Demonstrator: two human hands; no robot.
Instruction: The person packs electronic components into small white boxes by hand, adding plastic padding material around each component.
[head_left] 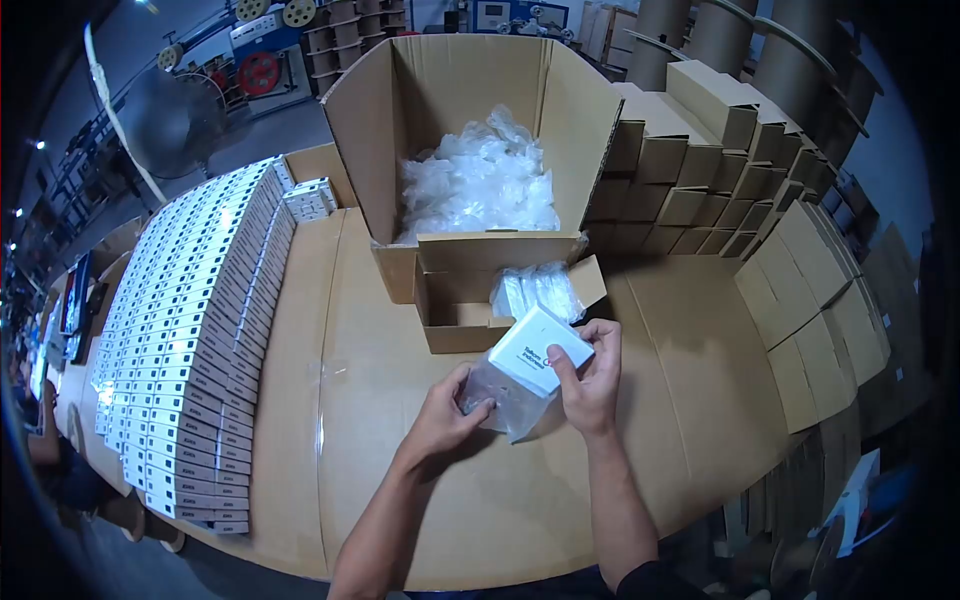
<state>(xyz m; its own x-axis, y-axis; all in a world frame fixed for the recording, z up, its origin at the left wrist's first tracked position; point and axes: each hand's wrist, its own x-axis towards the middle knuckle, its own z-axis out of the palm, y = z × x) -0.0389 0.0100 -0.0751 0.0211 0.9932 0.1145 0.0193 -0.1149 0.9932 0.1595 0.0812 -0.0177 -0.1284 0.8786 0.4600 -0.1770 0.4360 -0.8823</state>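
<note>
My right hand [592,380] grips a white box [530,345] with printed lettering, its thumb pressed on the printed face. The box's lower end sits in the mouth of a clear plastic bag [510,408]. With thumb and fingers, my left hand [445,408] pinches the bag at its left side. Just beyond my hands stands an open small cardboard box [460,335]. Several wrapped packets [535,290] lie in its right part, and its left part shows bare cardboard.
A large open carton [460,75] full of clear plastic bags [480,180] stands behind. Stacked white boxes [190,340] line the table's left side. Folded cardboard boxes [700,150] are piled at the back right, more cardboard boxes [815,310] at the right edge.
</note>
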